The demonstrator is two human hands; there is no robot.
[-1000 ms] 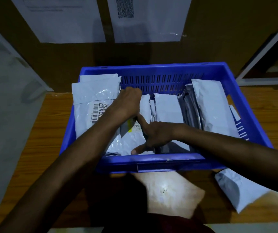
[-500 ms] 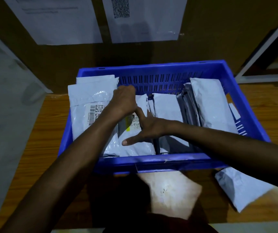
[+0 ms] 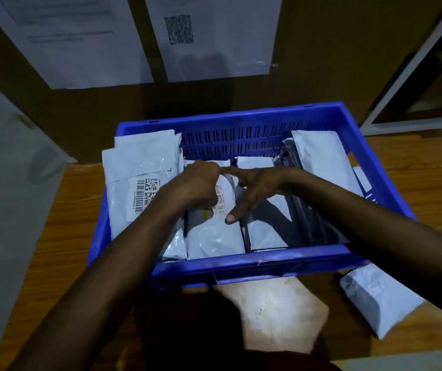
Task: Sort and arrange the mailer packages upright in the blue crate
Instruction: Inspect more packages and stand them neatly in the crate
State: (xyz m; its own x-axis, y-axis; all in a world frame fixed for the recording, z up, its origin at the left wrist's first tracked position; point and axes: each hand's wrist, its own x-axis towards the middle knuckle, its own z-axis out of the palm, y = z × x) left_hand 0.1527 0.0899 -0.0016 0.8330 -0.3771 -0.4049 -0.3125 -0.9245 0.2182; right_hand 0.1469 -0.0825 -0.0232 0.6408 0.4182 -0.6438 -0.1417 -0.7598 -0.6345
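Head view: left grip (image 3: 201, 186) curled on top edge of mailer (image 3: 214, 236) mid crate (image 3: 254, 262); right grip (image 3: 257, 188) spread apart, thumb pressing it. Probably best to stand it upright against stack (image 3: 139, 167), right fingers bracing neighbours. Spare mailer (image 3: 375, 298) waits on table (image 3: 75, 199).

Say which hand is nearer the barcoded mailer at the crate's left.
Left. Left hand, gripping the middle mailer, is beside the barcoded mailer; right hand lies farther right.
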